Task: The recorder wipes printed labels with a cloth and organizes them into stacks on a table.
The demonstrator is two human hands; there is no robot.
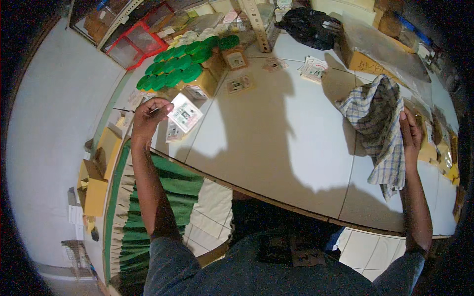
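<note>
Near the left part of the white tabletop (318, 148), my left hand (153, 111) pinches a small stack of printed labels (184, 113) between thumb and fingers. Just below that stack, another printed label (174, 132) lies on the table. My right hand (410, 127) grips a checked cloth (381, 114), which hangs bunched over the table's right side. Beyond my left hand stand several jars with green lids (177, 64), packed close together. One jar (235, 59) stands at their right with a label on its front. Loose labels (240, 84) lie flat nearby.
A pile of labels (314, 69) lies farther back. Behind are a black plastic bag (310, 27), a cardboard box (370, 66) under clear plastic, and a perforated metal post (257, 26). A red-framed case (137, 44) stands back left. Yellow packets (427, 148) line the right edge.
</note>
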